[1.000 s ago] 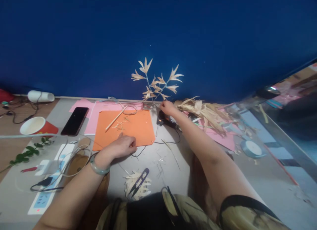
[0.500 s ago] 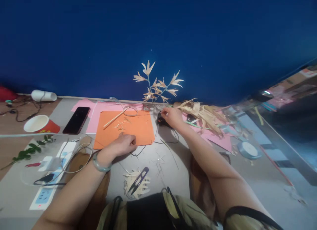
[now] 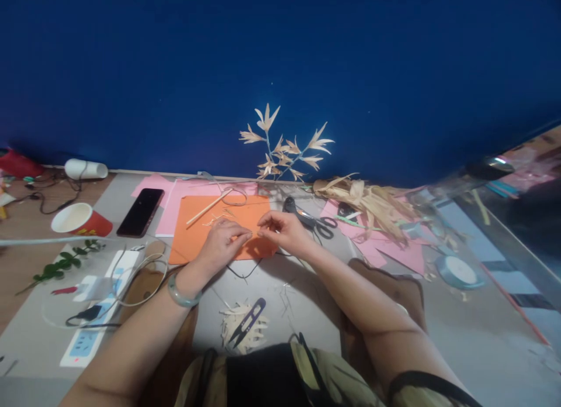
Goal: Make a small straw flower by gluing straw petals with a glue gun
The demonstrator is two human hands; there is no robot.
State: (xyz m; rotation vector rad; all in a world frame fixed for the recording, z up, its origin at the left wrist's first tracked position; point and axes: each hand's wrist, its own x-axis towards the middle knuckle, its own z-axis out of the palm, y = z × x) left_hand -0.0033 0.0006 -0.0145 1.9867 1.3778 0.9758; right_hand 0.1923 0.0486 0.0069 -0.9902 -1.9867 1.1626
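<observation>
Both my hands meet over the near edge of an orange sheet (image 3: pixel 205 231). My left hand (image 3: pixel 223 243) has its fingers pinched together, fingertips toward my right hand (image 3: pixel 280 230), which is also pinched. Whatever sits between the fingertips is too small to name. A thin wooden stick (image 3: pixel 208 208) and small straw bits lie on the orange sheet. Black-handled scissors (image 3: pixel 313 220) lie just right of my right hand. A branch of dried straw leaves (image 3: pixel 283 149) stands against the blue wall.
Thread snips (image 3: pixel 248 322) lie on straw scraps near my body. To the left are a phone (image 3: pixel 140 211), a red paper cup (image 3: pixel 79 220), a green sprig (image 3: pixel 61 264) and a power strip (image 3: pixel 94 331) with cables. Dried husks (image 3: pixel 372 202), pink paper and a tape roll (image 3: pixel 458 271) are right.
My right hand left the black scissors and drew back to the orange sheet. My left hand lifted off the sheet's edge and came up to meet it, both now pinching.
</observation>
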